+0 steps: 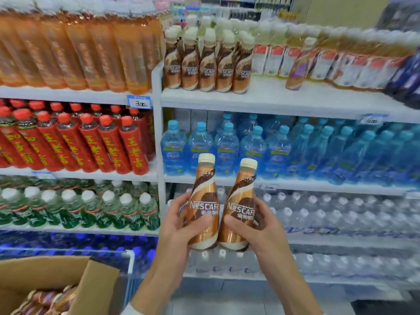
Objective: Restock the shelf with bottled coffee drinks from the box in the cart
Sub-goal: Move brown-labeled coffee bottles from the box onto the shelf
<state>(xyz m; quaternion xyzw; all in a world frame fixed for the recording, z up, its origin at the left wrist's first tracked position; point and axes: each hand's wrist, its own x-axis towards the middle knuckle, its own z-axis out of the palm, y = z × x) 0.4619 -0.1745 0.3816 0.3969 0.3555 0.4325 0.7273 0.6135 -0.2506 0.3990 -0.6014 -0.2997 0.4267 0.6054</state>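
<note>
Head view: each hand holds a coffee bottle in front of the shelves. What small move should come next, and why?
Probably lift the left bottle and right bottle up to the upper shelf. The left hand and right hand grip them roughly upright, well below the matching coffee row, and bare shelf shows beside that row.

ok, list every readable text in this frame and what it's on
"NESCAFE": left bottle in the left hand, right bottle in the right hand; the line beneath is too blurred to read.
"NESCAFE", partly cut off: shelved coffee bottles.
"王老吉": red bottles.
"3.00": blue price tag.
Other price tags and water bottle labels: too blurred to read.
</note>
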